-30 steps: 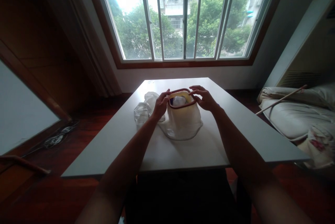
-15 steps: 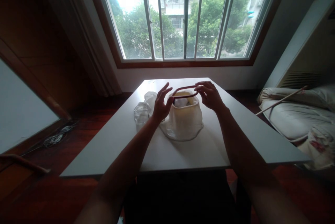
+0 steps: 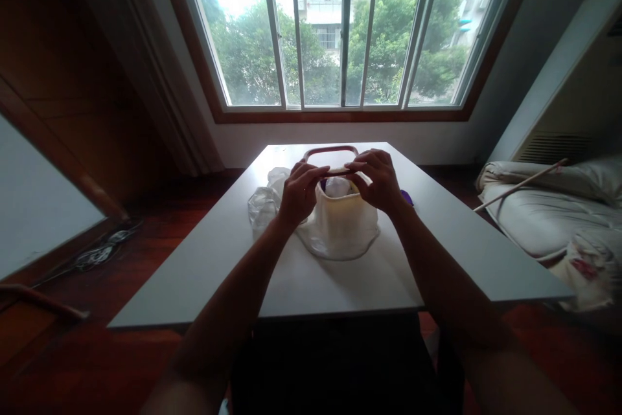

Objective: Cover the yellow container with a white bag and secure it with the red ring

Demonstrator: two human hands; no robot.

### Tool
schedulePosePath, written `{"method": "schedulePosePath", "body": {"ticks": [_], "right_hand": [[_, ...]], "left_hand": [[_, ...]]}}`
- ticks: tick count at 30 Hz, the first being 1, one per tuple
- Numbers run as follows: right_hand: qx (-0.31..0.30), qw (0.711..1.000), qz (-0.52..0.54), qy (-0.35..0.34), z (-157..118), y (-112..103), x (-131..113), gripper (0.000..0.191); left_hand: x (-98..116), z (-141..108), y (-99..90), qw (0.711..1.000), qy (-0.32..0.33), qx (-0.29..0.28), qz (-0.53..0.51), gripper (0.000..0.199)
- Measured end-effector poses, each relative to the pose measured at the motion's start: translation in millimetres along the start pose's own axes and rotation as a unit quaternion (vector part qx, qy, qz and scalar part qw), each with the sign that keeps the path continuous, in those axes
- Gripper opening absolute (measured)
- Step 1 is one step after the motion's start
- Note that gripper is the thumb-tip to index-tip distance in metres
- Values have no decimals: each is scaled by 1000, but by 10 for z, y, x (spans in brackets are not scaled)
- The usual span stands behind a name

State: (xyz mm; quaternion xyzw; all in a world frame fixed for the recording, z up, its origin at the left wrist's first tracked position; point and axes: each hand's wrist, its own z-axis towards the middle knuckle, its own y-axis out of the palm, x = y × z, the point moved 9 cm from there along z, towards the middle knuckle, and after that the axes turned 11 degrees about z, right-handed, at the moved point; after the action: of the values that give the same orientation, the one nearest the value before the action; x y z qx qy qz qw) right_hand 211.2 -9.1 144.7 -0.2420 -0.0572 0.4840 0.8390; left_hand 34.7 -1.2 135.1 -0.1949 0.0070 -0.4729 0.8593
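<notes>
A cream-coloured bag (image 3: 340,227) stands on the white table (image 3: 437,240), with something pale showing in its mouth. A dark red loop handle (image 3: 330,151) rises from the top of the bag. My left hand (image 3: 299,191) pinches the near side of the handle at the bag's left rim. My right hand (image 3: 376,179) grips the same handle from the right, fingers curled over it. The two hands nearly touch above the bag's mouth. A small purple thing (image 3: 406,197) peeks out behind my right wrist.
Crumpled clear plastic (image 3: 265,201) lies on the table left of the bag. A big window (image 3: 340,26) fills the wall behind. Bedding with a thin stick (image 3: 534,208) lies on the floor to the right. Cables (image 3: 97,256) lie on the wooden floor at left.
Both hands have closed in on the red handle and lifted it above the bag's mouth. My left hand, open half a second ago, now pinches it.
</notes>
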Motion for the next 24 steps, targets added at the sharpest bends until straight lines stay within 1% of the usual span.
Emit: {"method": "schedulePosePath", "body": {"ticks": [2, 4, 7, 9, 12, 14, 18, 21, 24], "right_hand": [[9, 999, 40, 28, -8, -54, 124, 26], [5, 996, 78, 42, -17, -69, 210, 28], [-1, 992, 117, 49, -33, -48, 267, 27], [-1, 991, 128, 46, -42, -17, 261, 25], [-27, 989, 140, 32, -55, 83, 198, 19], [-47, 988, 147, 27, -65, 141, 152, 17], [-53, 980, 186, 40, -70, 158, 125, 18], [-32, 975, 211, 66, -69, 132, 197, 24], [24, 976, 192, 104, -107, 73, 387, 33]], "left_hand": [[-152, -13, -6, 999, -38, 11, -36, 27], [-279, -34, 17, 995, -67, 17, -67, 28], [-412, -75, 98, 990, -92, 15, -110, 26], [-462, -104, 156, 989, -97, 10, -115, 24], [-512, -154, 242, 989, -107, -9, -103, 23], [-546, -191, 308, 986, -125, -32, -106, 26], [-554, -264, 436, 975, -154, -86, -138, 35], [-489, -286, 465, 973, -140, -100, -151, 37], [-421, -280, 447, 981, -106, -102, -126, 43]]}}
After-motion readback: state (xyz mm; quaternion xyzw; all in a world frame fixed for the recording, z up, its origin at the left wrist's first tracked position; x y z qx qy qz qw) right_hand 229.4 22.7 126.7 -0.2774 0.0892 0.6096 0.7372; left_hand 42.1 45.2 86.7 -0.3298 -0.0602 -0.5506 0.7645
